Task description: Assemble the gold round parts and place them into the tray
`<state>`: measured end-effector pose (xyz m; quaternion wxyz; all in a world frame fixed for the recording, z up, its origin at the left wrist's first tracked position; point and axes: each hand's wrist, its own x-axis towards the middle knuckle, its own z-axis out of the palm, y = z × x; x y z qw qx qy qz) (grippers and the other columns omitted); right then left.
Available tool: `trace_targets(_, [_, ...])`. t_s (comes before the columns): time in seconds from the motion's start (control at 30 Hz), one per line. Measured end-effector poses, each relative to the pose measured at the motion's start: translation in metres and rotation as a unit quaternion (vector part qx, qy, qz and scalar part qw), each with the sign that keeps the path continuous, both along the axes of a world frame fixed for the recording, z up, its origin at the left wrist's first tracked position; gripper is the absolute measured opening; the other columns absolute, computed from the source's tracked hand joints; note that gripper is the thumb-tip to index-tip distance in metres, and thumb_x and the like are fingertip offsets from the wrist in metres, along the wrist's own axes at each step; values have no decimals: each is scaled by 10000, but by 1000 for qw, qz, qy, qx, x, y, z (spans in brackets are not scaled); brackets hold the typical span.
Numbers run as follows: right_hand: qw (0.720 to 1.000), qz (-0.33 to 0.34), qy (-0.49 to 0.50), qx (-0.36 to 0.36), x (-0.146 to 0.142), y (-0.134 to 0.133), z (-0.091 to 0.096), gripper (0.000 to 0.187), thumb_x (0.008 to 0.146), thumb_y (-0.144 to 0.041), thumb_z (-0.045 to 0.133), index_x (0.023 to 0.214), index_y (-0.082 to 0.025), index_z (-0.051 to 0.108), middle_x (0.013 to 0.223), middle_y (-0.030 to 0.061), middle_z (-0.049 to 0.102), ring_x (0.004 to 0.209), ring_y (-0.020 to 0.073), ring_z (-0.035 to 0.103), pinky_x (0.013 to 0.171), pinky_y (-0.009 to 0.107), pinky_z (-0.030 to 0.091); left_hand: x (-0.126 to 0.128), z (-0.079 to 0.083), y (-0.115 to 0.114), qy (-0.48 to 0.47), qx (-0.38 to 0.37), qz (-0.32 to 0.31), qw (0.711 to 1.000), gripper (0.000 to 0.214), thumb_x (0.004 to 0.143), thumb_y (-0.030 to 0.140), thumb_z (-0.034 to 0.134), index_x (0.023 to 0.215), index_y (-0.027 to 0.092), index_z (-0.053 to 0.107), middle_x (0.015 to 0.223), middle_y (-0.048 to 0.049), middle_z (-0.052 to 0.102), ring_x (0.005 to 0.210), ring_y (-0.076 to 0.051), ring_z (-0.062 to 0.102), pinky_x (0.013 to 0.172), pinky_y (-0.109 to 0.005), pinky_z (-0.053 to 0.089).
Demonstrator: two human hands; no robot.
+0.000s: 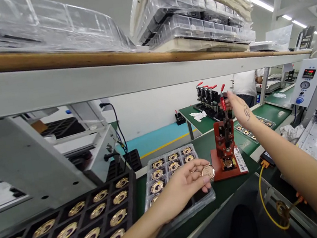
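Note:
My left hand [190,180] pinches a round, shiny metal watch part [208,172] by its edge, with faint markings on its face. Beneath that hand lies a clear compartment tray [149,194] with gold-rimmed round watch parts in it. To the right stands a small red hand press [219,135] on a red base, and a round piece [228,163] sits in its fixture. My right hand [238,109] is raised at the press's red lever handle [223,103], fingers closed about it and partly hidden.
A black tray [136,194] of gold-rimmed parts fills the front left. Overhead runs a shelf [104,77] with stacked clear trays [192,26]. Several black presses [207,97] stand behind. Another clear tray [266,122] lies beyond my right arm. A person [244,84] is in the background.

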<state>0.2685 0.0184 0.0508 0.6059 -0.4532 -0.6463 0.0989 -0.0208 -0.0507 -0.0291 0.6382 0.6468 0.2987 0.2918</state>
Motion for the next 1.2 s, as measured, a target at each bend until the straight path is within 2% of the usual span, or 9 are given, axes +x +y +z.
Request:
trace_targets(0.17, [993, -35, -54, 95, -26, -75, -38, 398, 1138, -467, 414, 1086, -234, 733, 1058, 69, 785, 1038, 242, 726, 946, 395, 556, -19, -10, -1, 27, 11, 25, 999, 554, 844, 516, 852, 1235, 195, 628, 865, -12, 712, 806, -194, 681, 765, -345, 561])
trace_targets(0.33, [977, -6, -156, 143, -18, -95, -93, 270, 1112, -219, 434, 1151, -242, 700, 1217, 97, 789, 1309, 283, 673, 1132, 510, 485, -13, -15, -5, 24, 8, 17, 1000, 535, 855, 483, 842, 1240, 196, 605, 874, -14, 722, 785, -185, 678, 757, -339, 555])
trace_targets(0.5, [970, -56, -210, 109, -24, -115, -106, 321, 1065, -198, 539, 1373, -234, 624, 1523, 157, 605, 1499, 334, 492, 1200, 581, 428, 6, -8, -23, 3, 12, -13, 1000, 434, 869, 378, 808, 1216, 198, 619, 896, -21, 727, 810, -191, 698, 775, -345, 583])
trace_targets(0.6, [968, -130, -186, 108, -40, -139, -107, 276, 1035, -188, 585, 1294, -230, 673, 1419, 169, 620, 1394, 345, 542, 1153, 578, 448, 13, -4, -32, 21, 56, -15, 998, 375, 883, 308, 760, 1223, 207, 639, 939, -31, 732, 836, -200, 712, 795, -356, 593])
trace_targets(0.8, [988, 78, -59, -119, -70, -168, -110, 166, 1047, -306, 597, 1078, -219, 735, 930, 48, 759, 832, 209, 708, 749, 312, 580, 17, 2, -45, 65, 163, 7, 984, 311, 915, 263, 709, 1225, 237, 687, 1063, -49, 737, 879, -194, 704, 817, -336, 594])
trace_targets(0.93, [970, 122, -16, -212, -75, -183, -133, 248, 1047, -426, 601, 1018, -223, 738, 964, 55, 780, 875, 215, 733, 759, 281, 572, 10, -16, -64, 53, 137, 21, 989, 377, 905, 282, 756, 1268, 234, 666, 999, -35, 749, 884, -194, 734, 835, -329, 600])
trace_targets(1.03, [958, 146, -48, -244, -74, -194, -160, 274, 1040, -481, 608, 1091, -252, 748, 1043, 56, 784, 935, 217, 747, 795, 265, 576, -12, -45, -73, 12, 55, 44, 997, 411, 857, 371, 835, 1189, 192, 671, 931, -49, 783, 779, -195, 759, 768, -335, 627])
trace_targets(1.1, [950, 157, -66, -262, -71, -201, -175, 283, 1018, -508, 629, 1108, -271, 755, 1069, 54, 788, 951, 219, 755, 798, 253, 586, -43, -61, -74, 57, 79, 124, 988, 357, 863, 421, 826, 1093, 178, 701, 925, -74, 812, 765, -207, 773, 740, -332, 639])
trace_targets(1.2, [939, 153, -70, -301, -64, -209, -187, 314, 965, -556, 673, 1059, -272, 768, 1019, 56, 797, 938, 231, 770, 765, 237, 611, -112, -72, -67, 205, 193, 286, 916, 244, 921, 418, 739, 1031, 200, 759, 965, -79, 833, 861, -237, 786, 823, -351, 637])
